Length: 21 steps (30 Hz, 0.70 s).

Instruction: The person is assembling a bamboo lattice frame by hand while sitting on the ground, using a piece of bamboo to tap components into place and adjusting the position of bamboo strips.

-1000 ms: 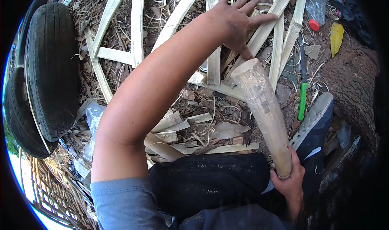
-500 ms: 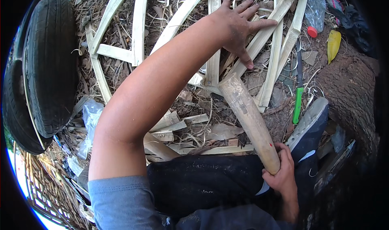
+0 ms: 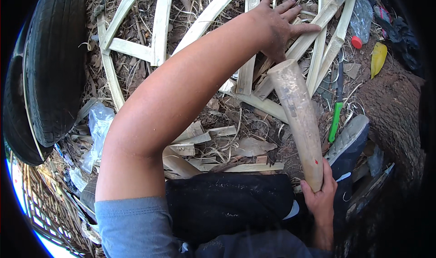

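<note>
My right hand (image 3: pixel 321 198) is closed round the narrow lower end of a thick wooden club (image 3: pixel 299 115), which is pale brown and has a small red spot near the grip. The club's broad end points away from me, close to my left hand. With fingers spread, my left hand (image 3: pixel 280 28) reaches across to pale split-wood strips (image 3: pixel 330 12) on the ground; its palm side is hidden. Those strips cross one another in a rough lattice that runs to the left, where another pale strip (image 3: pixel 162 28) lies.
Near my right shoe (image 3: pixel 349 140) lies a green-handled knife (image 3: pixel 335 121). A red-capped plastic bottle (image 3: pixel 361 19) and a yellow leaf (image 3: pixel 378 59) lie at the far right, by a tree trunk (image 3: pixel 395 108). Tyres (image 3: pixel 54 62) stand at left, near a clear plastic bag (image 3: pixel 98 131).
The club's broad end has swung up and to the right, nearer my left hand. My left hand stays spread over the strips. The whole view has shifted slightly.
</note>
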Available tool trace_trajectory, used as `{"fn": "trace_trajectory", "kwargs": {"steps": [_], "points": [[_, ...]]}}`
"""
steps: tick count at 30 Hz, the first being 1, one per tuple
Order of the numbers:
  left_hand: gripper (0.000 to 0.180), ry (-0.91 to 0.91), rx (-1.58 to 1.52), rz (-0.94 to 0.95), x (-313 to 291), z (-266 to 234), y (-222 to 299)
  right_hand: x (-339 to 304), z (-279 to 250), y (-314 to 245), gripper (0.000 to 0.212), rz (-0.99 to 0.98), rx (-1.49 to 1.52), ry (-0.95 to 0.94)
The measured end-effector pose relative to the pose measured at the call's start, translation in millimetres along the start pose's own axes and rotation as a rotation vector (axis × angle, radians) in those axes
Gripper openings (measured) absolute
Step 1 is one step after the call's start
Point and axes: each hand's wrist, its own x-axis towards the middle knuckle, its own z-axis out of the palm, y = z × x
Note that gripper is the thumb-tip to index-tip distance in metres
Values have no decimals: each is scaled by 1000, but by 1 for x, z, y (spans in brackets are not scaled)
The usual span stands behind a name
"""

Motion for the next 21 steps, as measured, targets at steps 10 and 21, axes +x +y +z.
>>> {"fn": "trace_trajectory", "kwargs": {"steps": [10,21], "points": [[129,-231,543,-329,2,-9,39,-22,-3,15,76,-189,-81,64],[132,-350,-65,97,-5,-67,-12,-25,-4,0,73,14,-91,-66]]}}
